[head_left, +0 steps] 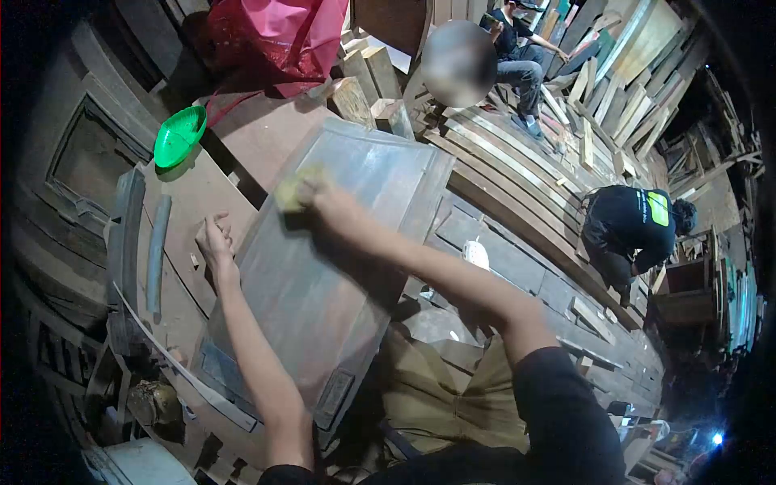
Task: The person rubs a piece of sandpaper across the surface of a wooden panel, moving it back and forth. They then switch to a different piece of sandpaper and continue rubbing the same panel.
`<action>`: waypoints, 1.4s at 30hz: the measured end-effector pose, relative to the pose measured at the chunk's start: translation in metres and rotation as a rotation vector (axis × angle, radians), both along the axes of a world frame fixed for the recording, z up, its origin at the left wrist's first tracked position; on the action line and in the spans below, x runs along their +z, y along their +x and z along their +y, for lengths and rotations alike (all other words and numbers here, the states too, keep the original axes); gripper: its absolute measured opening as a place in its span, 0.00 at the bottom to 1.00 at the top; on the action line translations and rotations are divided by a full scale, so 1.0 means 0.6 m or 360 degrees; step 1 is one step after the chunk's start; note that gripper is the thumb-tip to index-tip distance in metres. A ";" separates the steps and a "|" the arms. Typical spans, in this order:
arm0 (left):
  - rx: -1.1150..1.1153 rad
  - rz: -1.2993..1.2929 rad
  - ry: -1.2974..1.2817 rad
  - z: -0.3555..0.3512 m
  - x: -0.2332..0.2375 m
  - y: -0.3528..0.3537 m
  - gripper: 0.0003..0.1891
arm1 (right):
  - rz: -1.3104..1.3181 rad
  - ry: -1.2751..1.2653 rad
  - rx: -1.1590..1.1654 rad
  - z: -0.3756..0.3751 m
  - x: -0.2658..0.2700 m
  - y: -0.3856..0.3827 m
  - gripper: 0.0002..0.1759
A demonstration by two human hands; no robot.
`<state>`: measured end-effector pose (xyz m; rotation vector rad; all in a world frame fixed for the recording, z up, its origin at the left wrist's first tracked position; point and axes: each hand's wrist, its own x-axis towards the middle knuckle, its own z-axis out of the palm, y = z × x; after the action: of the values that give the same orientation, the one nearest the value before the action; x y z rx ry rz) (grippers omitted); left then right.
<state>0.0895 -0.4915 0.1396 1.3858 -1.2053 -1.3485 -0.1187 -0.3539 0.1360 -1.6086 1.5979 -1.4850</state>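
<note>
A large, flat wooden panel (323, 267), like a cabinet door with a raised border, lies slanted in front of me. My right hand (327, 212), smeared by motion, is closed on a yellowish pad (297, 190) against the panel's upper part. Dull grey and brown patches show on the panel's surface. My left hand (215, 245) is beside the panel's left edge, its fingers loosely bent and apart with nothing in them. Left of that hand lies a grey-blue rod (158, 255), and farther up a green plastic dish (179, 136).
A red plastic bag (279, 36) and wood blocks (352, 101) are beyond the panel. Long planks (517, 182) stretch to the right, with a white object (475, 254) near them. One person (638, 226) bends over at right; another (521, 61) sits farther back among stacked timber.
</note>
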 end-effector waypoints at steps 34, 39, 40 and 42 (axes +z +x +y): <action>0.0039 0.0117 0.0023 -0.003 -0.002 0.000 0.23 | 0.0708 -0.0041 0.0361 0.049 -0.003 0.059 0.23; 0.0116 0.0106 0.0000 -0.002 -0.003 -0.003 0.25 | -0.0369 0.0438 -0.0103 0.018 0.095 0.010 0.21; 0.0102 0.0101 -0.0001 -0.006 -0.003 -0.003 0.24 | -0.0115 0.0275 -0.0231 0.009 0.079 0.018 0.20; 0.0055 0.0079 0.0025 -0.008 -0.007 0.001 0.23 | 0.0855 -0.0184 0.0180 0.008 -0.015 0.023 0.18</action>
<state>0.0899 -0.4961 0.1351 1.3704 -1.1354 -1.3629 -0.1051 -0.3492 0.1272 -2.2640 1.6666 -1.1623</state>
